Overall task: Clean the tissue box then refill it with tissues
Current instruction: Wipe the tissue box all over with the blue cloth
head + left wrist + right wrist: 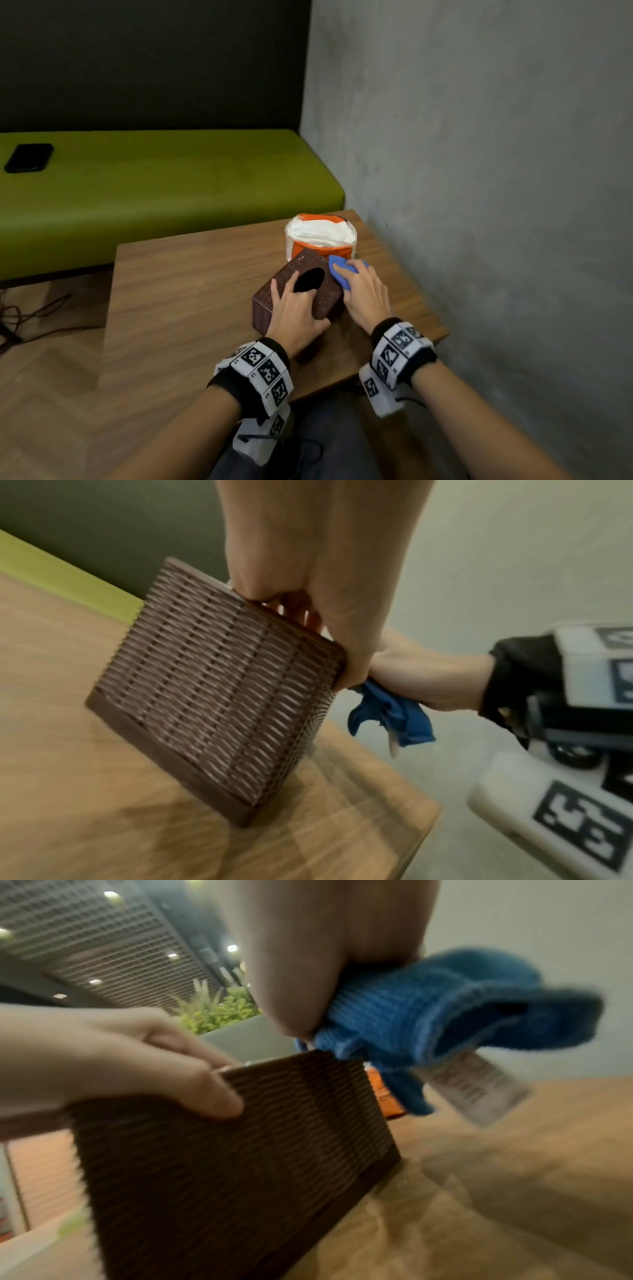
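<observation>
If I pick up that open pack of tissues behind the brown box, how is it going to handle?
The tissue pack probably feels light and squashy: its thin orange wrapper is torn open and white tissues bulge out the top. A firm squeeze would likely dent it. Tipped, loose sheets could spill out, so gripping it low on the sides seems safer.

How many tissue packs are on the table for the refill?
1: an orange pack of tissues at the table's far edge, just behind the tissue box. Any others hidden behind it cannot be ruled out.
</observation>
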Demonstrator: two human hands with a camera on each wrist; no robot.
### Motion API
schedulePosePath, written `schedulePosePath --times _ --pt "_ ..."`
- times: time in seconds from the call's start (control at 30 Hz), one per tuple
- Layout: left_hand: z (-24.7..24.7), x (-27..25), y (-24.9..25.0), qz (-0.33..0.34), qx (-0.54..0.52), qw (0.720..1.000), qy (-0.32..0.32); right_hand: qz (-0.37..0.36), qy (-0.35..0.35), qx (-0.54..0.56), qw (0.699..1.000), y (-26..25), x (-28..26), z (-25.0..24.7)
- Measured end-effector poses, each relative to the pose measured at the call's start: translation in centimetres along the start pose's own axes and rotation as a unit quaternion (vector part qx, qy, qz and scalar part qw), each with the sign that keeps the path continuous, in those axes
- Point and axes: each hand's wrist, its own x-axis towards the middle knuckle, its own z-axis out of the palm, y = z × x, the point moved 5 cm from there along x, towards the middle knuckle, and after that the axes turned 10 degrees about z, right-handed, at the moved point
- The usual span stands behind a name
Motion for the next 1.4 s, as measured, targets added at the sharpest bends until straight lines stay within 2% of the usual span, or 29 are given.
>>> schedulePosePath --times 0.2,0.3,0.37,0.53,0.63,0.77,0.87,1.0,1.13,1.23,1.33,1.4 --pt "-0.8 0.1 -0.2 0.018 0.001 0.999 -0.028 -0.007 -0.015 -0.032 0.999 0.3 -3.4 0.2" --pt "-0.5 -0.1 -0.4 0.026 0.004 0.999 -0.047 0.015 0.01 -0.004 1.0 0.1 -1.0 -0.3" --pt "-0.7 -0.1 -0.5 0.024 0.002 0.998 -0.051 0.006 0.004 -0.008 1.0 0.1 0.2 -0.5" --pt "-1.1 0.2 -1.1 0.037 -0.023 0.996 -0.078 -0.033 -0.016 -0.064 0.997 2.0 -1.7 -0.7" --pt "-1.0 0.0 -1.0 0.052 -0.021 0.993 -0.106 -0.04 -0.01 -0.06 0.997 1.6 -0.3 -1.1" --pt "-1.4 0.3 -1.3 0.05 -0.01 0.992 -0.112 -0.057 -0.026 -0.064 0.996 -0.2 1.2 -0.9" --pt "-1.7 0.7 -1.9 0.054 -0.024 0.992 -0.111 -0.058 -0.038 -0.084 0.994 1.4 -0.5 -0.8" --pt "-1.4 0.6 -1.7 0.075 -0.018 0.989 -0.13 -0.048 -0.009 -0.065 0.997 1.5 -0.6 -1.1" --pt "-1.5 0.7 -1.7 0.067 -0.012 0.99 -0.12 -0.018 -0.016 -0.027 0.999 -0.2 1.2 -0.9" --pt "-1.7 0.7 -1.7 0.066 -0.023 0.992 -0.11 -0.023 -0.016 -0.037 0.999 0.7 -0.6 -0.4" --pt "-1.6 0.8 -2.0 0.082 -0.013 0.987 -0.136 -0.031 0.004 -0.052 0.998 2.1 -2.0 0.0" --pt "-1.2 0.9 -2.0 0.086 -0.006 0.985 -0.151 -0.027 0.012 -0.044 0.999 1.5 -0.7 -0.3"
